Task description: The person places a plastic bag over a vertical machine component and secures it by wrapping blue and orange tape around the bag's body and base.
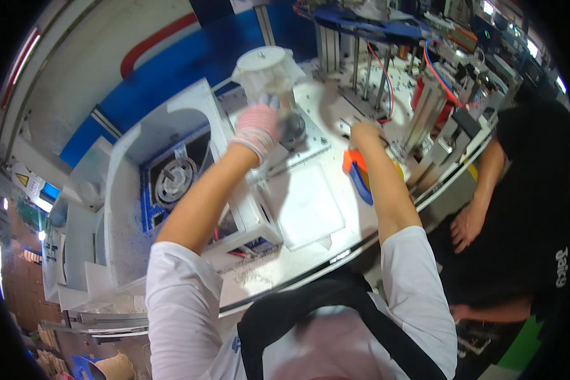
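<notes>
My left hand (258, 126), in a pink and white knitted glove with greyish fingertips, reaches up to a white, lidded, cup-shaped housing (263, 66) on the bench machine. Its fingers are blurred, and whether they touch the housing cannot be made out. Just right of the glove, a dark round metal part (291, 130) stands on a bolted white plate (316, 140). My bare right hand (365, 134) is curled over the bench farther right, seen from the back. Thin dark tips show by its fingers, but what it grips is hidden. Below it lies a tool with orange and blue handles (360, 180).
A white-walled enclosure (123, 202) with a round metal disc (175, 180) stands left. Metal posts, red and blue tubes and a blue round plate (367, 24) crowd the back right. A person in black (532, 209) stands close on the right, one hand (467, 227) near the bench edge.
</notes>
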A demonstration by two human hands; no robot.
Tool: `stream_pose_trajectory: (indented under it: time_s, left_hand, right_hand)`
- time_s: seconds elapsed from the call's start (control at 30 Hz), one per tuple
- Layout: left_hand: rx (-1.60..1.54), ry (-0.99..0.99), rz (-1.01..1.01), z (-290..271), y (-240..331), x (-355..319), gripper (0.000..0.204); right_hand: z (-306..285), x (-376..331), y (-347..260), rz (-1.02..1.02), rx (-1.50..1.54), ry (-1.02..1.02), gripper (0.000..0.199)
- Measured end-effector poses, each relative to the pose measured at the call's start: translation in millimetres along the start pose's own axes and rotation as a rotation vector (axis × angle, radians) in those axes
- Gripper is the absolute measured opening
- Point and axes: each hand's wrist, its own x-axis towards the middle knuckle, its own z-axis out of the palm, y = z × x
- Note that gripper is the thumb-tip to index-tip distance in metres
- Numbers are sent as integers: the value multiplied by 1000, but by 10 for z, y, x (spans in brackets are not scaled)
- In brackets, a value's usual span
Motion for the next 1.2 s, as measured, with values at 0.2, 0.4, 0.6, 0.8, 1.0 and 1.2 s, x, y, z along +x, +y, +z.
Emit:
stream_pose_trajectory:
  time_s: [0.2,0.4,0.6,0.8,1.0,1.2]
  left_hand:
    - [-138,122,-66,135,3,-73,81]
    - [-116,105,-118,134,-35,34,77]
    - [-263,84,-170,192,-110,140,47]
    - [-436,257,-255,361,-108,343,24]
    - [-412,310,-229,500,-256,372,42]
    - [-449,236,-234,353,-155,323,46]
  right_hand:
    - [344,270,-22,35,25,-124,27]
    - [354,412,39,60,322,90,30]
    - [-276,-308,-859,-259,1387,417,27]
    - [-267,-235,-1217,-350,1192,929,22]
    - [-413,-264,-1397,-351,766,899,15]
    - [-224,-323,-1211,-382,372,702,20]
